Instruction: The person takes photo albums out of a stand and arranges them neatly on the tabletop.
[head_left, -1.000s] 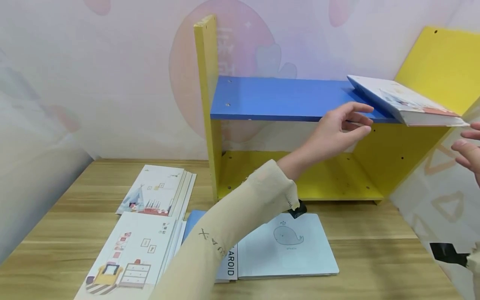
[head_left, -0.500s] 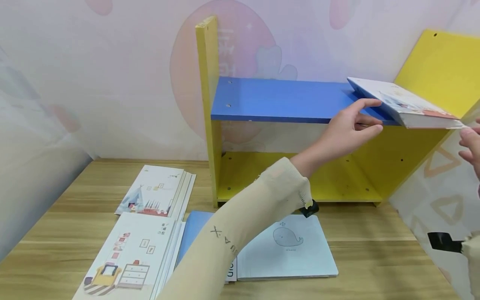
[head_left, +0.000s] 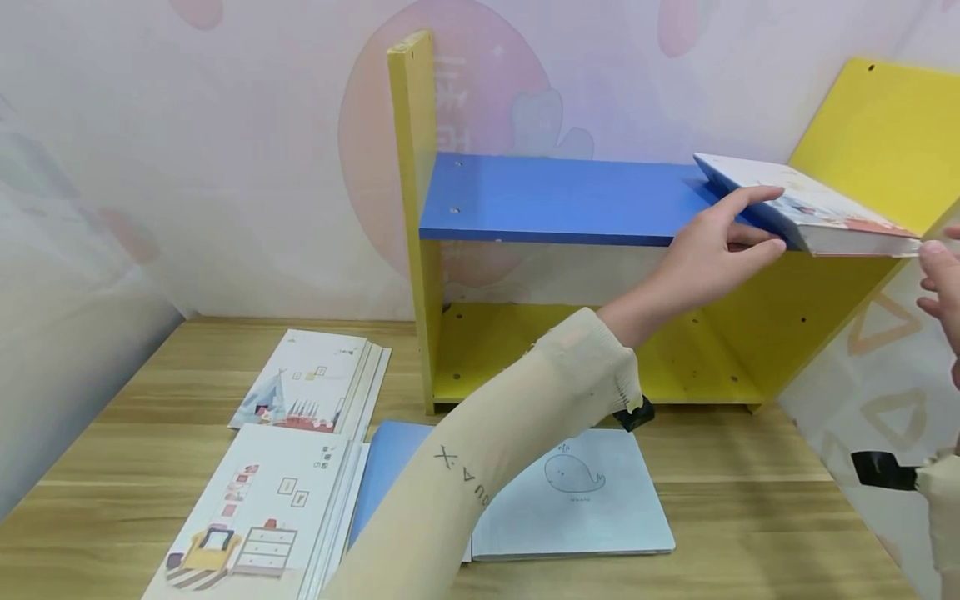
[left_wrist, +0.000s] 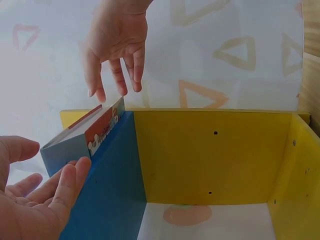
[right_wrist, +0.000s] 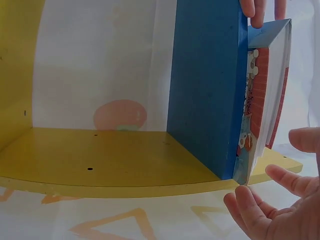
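Observation:
A thick book (head_left: 825,200) with a white illustrated cover and blue spine lies on the blue shelf (head_left: 555,196), its front end sticking out past the shelf edge. My left hand (head_left: 731,246) is at the spine side, fingers extended; in the left wrist view, the left fingertips are close to the spine (left_wrist: 67,152), contact unclear, with the thumb apart. Beyond the opposite side, at the right frame edge, my right hand (head_left: 945,287) is partly cut off. The right wrist view has the right hand (right_wrist: 280,200) with spread fingers near the book's corner, its thumb clear of the pages.
The yellow shelf unit (head_left: 423,217) stands on the wooden table (head_left: 750,500). Stacked white books (head_left: 300,383) and a nearer stack (head_left: 255,508) lie at left. A blue book (head_left: 393,454) and a pale whale-picture book (head_left: 577,517) lie in front, partly behind my left sleeve.
My left hand has moved right, up to the book's spine side. My right hand has shifted slightly near the book's other side. The book has stayed in place.

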